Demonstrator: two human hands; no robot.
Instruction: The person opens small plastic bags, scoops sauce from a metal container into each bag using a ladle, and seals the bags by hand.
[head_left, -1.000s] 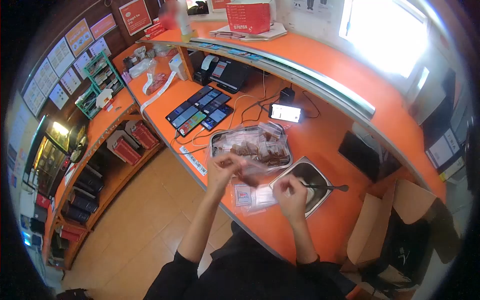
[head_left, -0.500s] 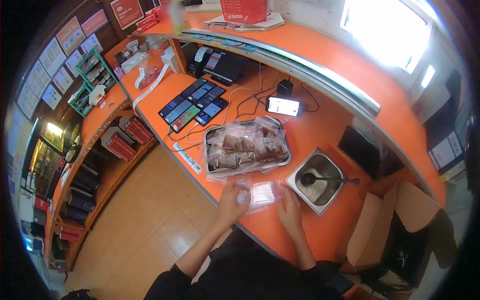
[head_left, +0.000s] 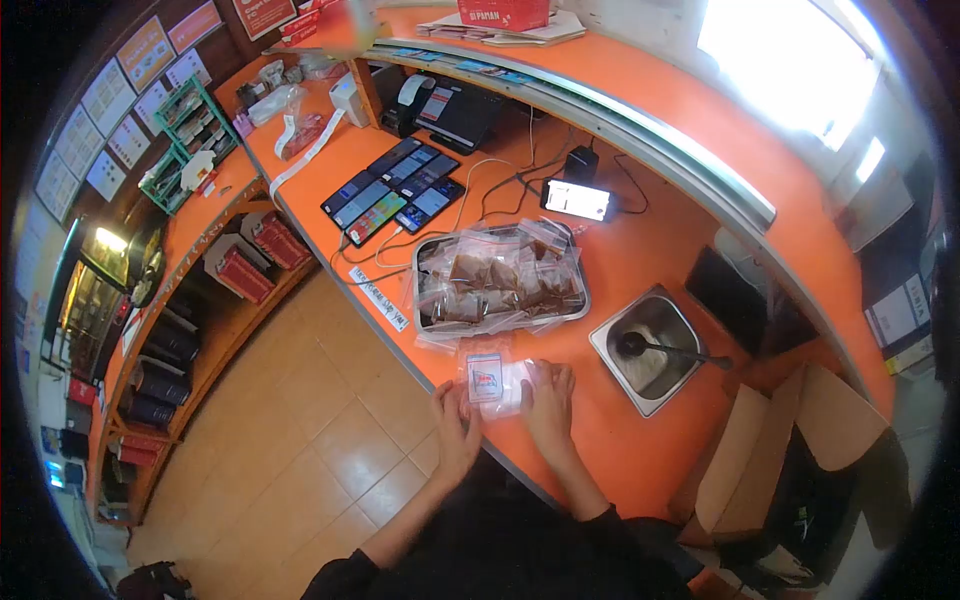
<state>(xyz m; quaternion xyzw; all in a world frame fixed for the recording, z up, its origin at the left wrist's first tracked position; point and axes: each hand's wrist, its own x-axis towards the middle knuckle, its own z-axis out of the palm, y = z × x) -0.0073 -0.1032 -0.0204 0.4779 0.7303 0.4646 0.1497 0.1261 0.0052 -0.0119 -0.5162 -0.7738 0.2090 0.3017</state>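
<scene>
A small stack of clear zip bags [head_left: 487,378] lies on the orange counter, with a blue-and-red printed label on top. My left hand [head_left: 457,428] is at the stack's lower left edge, thumb and fingers apart. My right hand [head_left: 548,405] has its fingers bent over the right edge of the bags, gripping them. Just beyond, a metal tray [head_left: 586,308] is heaped with small clear packets [head_left: 490,280] of brown contents. To the right, a square steel container [head_left: 655,398] holds a black ladle [head_left: 680,352].
An open cardboard box [head_left: 740,450] stands at the right. Several phones [head_left: 395,190] and cables lie at the back left, with a lit phone [head_left: 578,199] behind the tray. A printer [head_left: 405,105] sits under the raised shelf [head_left: 640,85]. A dark flat panel [head_left: 735,290] leans at right.
The printed label now shows on top of the bags at the left. My left hand has shifted left and loosened, and my right hand has moved left onto the bags. The view has shifted slightly.
</scene>
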